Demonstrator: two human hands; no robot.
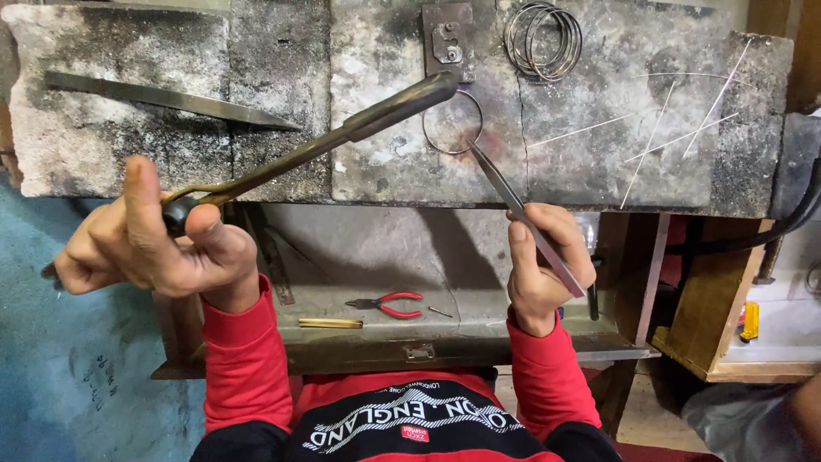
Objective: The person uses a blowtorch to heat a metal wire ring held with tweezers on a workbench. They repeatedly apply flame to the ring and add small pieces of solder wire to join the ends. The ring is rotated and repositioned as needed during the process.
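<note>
The left hand is clenched around the dark knob end of a long brass-coloured torch, a smooth tapering tube whose thicker nozzle points toward one o'clock. The right hand pinches slim steel tweezers, flat and shiny, their tips touching a thin wire ring at its four o'clock edge. The ring lies flat on the surface, a rough grey block, pitted and soot-stained, cracked down the middle. At twelve o'clock from the ring sits a small rusty metal plate; at one o'clock, a loose stack of more wire rings. Straight thin wires lie crossed at three o'clock. A long flat blade rests at nine o'clock. Below the block, a tray holds red-handled pliers and a short brass rod.
</note>
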